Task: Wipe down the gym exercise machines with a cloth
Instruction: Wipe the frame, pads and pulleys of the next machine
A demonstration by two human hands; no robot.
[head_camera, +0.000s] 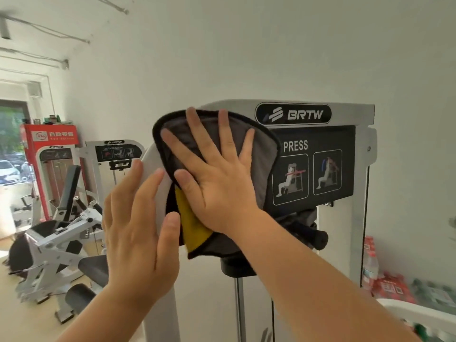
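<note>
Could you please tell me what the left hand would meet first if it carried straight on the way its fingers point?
Probably the cloth, at its dark left edge just above the left hand; the white frame lies there too, so depth leaves this uncertain.

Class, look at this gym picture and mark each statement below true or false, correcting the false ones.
1. The right hand presses the cloth flat against the machine, fingers spread. True.
2. The cloth is plain white. False: it is grey with a dark edge and a yellow part.
3. The left hand grips a spray bottle. False: it is open and holds nothing.
4. The machine's label reads BRTW. True.
</note>
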